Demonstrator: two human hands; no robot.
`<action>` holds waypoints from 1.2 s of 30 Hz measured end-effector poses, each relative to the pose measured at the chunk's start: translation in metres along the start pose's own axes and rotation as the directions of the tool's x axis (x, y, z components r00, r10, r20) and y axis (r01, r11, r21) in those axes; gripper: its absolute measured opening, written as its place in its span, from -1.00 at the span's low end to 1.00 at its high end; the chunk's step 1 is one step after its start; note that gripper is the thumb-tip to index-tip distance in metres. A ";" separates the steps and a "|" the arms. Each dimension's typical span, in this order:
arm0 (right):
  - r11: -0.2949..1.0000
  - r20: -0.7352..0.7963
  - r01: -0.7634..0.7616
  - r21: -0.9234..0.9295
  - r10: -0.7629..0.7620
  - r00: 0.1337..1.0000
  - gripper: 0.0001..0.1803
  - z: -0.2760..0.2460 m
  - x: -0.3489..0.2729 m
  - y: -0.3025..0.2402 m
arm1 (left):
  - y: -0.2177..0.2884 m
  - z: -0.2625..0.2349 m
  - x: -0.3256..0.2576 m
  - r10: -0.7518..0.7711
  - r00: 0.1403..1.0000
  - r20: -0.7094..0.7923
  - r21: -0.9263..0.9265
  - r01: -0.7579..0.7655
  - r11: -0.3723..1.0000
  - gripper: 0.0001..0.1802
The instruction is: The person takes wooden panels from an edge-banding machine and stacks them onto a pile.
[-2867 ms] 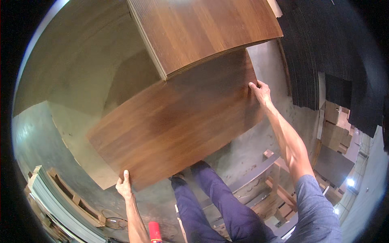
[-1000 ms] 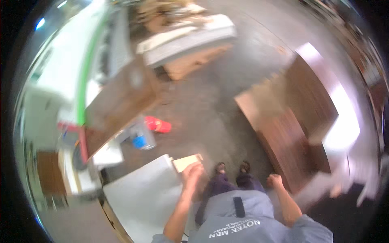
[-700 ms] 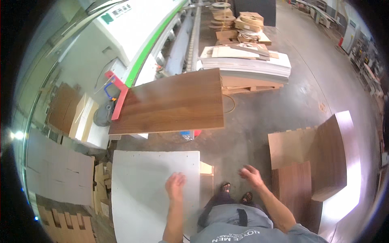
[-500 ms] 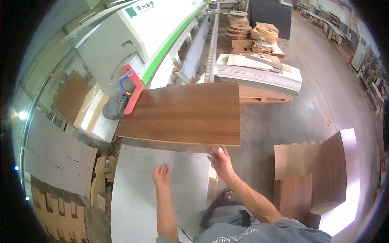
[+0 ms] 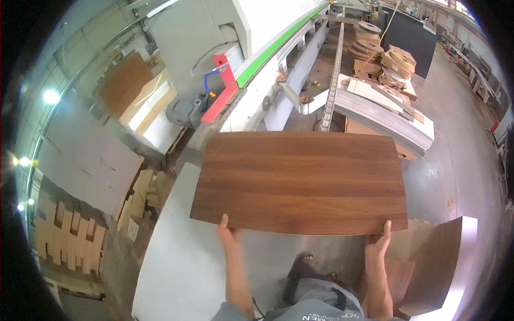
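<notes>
A brown wood-grain panel [image 5: 300,182] is held up in front of me, its long near edge toward my body. My left hand [image 5: 228,232] grips that edge near the left corner, thumb on the top face and fingers hidden beneath. Near the right corner my right hand [image 5: 379,242] holds the same edge, thumb on top, the other fingers mostly under the board. Beneath the panel's left part lies a pale grey-white sheet [image 5: 176,257]. Beyond the far edge stands a white machine with a green stripe [image 5: 278,48] and a red guide piece [image 5: 225,85].
Brown panels [image 5: 436,267] are stacked at the lower right. A pile of white boards [image 5: 380,115] sits beyond the panel's right end, with edging rolls and cartons [image 5: 396,61] behind. Wooden slats [image 5: 69,235] and a large grey sheet [image 5: 88,155] are at left.
Both hands, formerly off the panel or just at its edge, now grip it. The panel has come away from the machine's red guide, nearer to me and rightward in view. My view has shifted too.
</notes>
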State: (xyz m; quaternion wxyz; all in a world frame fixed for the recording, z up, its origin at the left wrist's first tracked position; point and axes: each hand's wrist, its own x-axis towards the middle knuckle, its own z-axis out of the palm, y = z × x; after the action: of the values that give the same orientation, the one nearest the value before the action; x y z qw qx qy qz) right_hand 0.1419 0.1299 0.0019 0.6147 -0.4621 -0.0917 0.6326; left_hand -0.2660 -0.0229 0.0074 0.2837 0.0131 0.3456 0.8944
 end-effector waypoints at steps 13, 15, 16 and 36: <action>0.915 0.262 -0.402 -0.026 0.394 0.881 -0.55 -0.206 0.097 0.120 | -0.087 0.188 -0.252 -0.012 0.747 0.664 0.560 -0.487 0.670 -0.78; 0.873 0.107 -0.478 0.092 0.469 0.877 -0.56 -0.221 0.090 0.134 | -0.119 0.189 -0.262 0.019 0.747 0.665 0.554 -0.510 0.658 -0.75; 0.867 0.079 -0.484 0.120 0.477 0.875 -0.56 -0.226 0.087 0.135 | -0.131 0.184 -0.267 -0.079 0.739 0.669 0.639 -0.518 0.568 -0.74; 0.687 -0.655 0.288 0.667 0.356 0.667 -0.70 -0.335 -0.031 0.089 | -0.188 0.236 -0.256 -0.636 0.630 0.446 0.814 0.010 0.581 -0.62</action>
State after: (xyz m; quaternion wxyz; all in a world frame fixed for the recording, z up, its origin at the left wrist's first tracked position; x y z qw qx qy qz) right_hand 0.3076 -0.0684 -0.2309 0.7127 -0.3972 0.4347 0.3811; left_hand 0.0937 0.1017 0.1134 0.5338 0.3982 0.5403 0.5144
